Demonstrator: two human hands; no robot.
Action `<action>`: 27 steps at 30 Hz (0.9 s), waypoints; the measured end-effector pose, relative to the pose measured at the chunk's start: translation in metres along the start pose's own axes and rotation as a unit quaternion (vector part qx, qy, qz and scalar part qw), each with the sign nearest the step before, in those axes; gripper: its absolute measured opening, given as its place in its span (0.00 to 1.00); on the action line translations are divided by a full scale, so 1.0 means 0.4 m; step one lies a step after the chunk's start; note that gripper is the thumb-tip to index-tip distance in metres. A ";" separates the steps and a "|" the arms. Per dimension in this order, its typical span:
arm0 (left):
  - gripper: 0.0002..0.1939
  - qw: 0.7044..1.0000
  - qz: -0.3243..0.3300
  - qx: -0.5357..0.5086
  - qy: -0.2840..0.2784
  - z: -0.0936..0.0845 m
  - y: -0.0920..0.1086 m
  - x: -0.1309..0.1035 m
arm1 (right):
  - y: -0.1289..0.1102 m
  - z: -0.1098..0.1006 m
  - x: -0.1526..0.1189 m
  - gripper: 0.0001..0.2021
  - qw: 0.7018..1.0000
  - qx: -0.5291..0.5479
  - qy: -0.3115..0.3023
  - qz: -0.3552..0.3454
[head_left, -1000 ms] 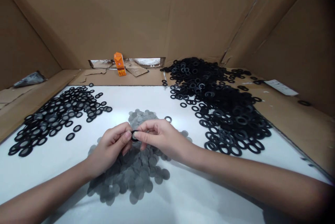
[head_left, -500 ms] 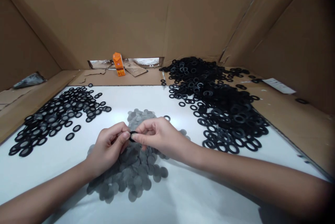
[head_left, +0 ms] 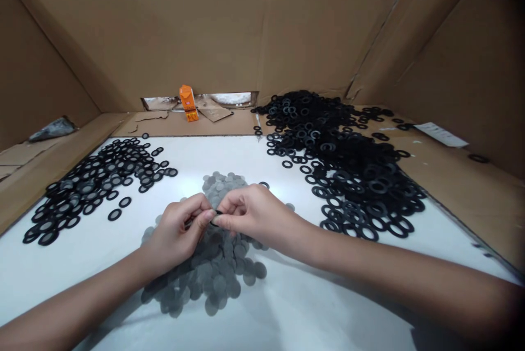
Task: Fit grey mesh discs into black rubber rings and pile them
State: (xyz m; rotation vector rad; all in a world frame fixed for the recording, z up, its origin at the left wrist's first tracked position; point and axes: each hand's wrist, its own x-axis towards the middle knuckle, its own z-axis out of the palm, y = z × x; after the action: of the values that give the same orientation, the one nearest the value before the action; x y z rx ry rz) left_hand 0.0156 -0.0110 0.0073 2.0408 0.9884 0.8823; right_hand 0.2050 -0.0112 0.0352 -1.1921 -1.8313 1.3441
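Between the fingertips of both hands is a small black ring (head_left: 216,216), seen nearly edge-on and mostly covered by fingers. My left hand (head_left: 180,229) pinches its left side with thumb and index finger. From the other side, my right hand (head_left: 254,213) grips it the same way. Whether a disc sits inside the ring is hidden. Below and around the hands lies a loose pile of thin grey mesh-like discs (head_left: 213,280) on the white board (head_left: 287,307). A lone black ring (head_left: 264,184) lies just behind my right hand.
At right is a big heap of black rings (head_left: 348,159). Black rings with grey centres (head_left: 94,176) are spread at left. Cardboard walls (head_left: 205,23) enclose the board. An orange carton (head_left: 189,104) stands at the back, and a white label (head_left: 441,135) lies at right.
The pinched ring has tilted from a more face-on view to nearly edge-on between my fingers. The whole scene has shifted slightly right in view.
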 end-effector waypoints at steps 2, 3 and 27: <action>0.13 0.999 -0.003 -0.015 0.028 0.002 0.000 -0.005 | -0.008 0.002 0.000 0.06 0.999 0.033 0.009 0.008; 0.13 0.998 -0.008 -0.029 0.049 0.004 0.000 -0.008 | -0.012 0.006 -0.001 0.07 0.997 0.075 0.008 0.018; 0.19 0.988 -0.064 -0.103 0.099 0.020 0.012 -0.020 | -0.009 0.068 -0.019 0.12 0.925 0.371 -0.007 0.082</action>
State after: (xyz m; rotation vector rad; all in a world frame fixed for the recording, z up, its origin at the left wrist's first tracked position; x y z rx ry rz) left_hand 0.0199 -0.0222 0.0047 1.7229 1.0734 1.0864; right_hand 0.1843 -0.0300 0.0298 -0.9156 -1.0516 1.9010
